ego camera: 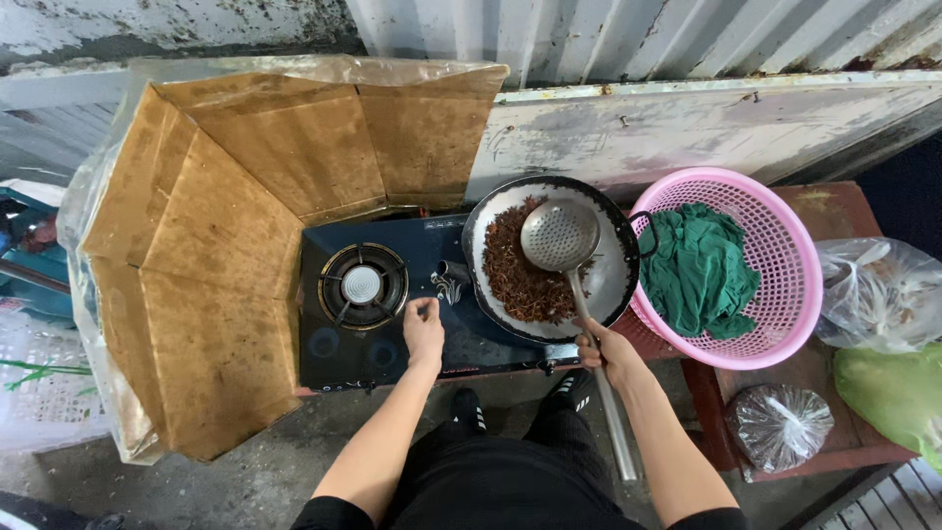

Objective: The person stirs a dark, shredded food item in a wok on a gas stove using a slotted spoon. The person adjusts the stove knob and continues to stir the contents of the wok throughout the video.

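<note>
Black-clad legs and both forearms of the person fill the foreground, below the stove. Items follow by size, located against the stove (392, 294).

Cardboard windscreen (226, 226), plastic-lined, wraps the stove's left side and rear. Pink basket (800, 294) sits right of the stove, holding a crumpled green cloth (699, 270). Clear plastic bags (878, 290) lie further right, with a smaller tied bag (780, 424) nearer the camera on the red bench (834, 211).

Stove: black, two burners. Left burner (363, 285) is bare. Wok (613, 265) occupies the right burner, holding dark reddish-brown shreds (515, 280) heaped on its left half.

Skimmer ladle (559, 236): perforated metal bowl rests inside the wok over the shreds; its long handle runs down past the stove's front edge. Right hand (608, 353) has its grip closed around that handle just below the wok rim. Judged stiff, light at the bowl, probably smooth metal and warm near the pan; taking hold mid-handle or lower appears soundest for leverage.

Left hand (424, 329) rests on the stove top between the burners, fingers curled together; whether they pinch anything cannot be told. Small metal fitting (449, 285) lies just above it.
</note>
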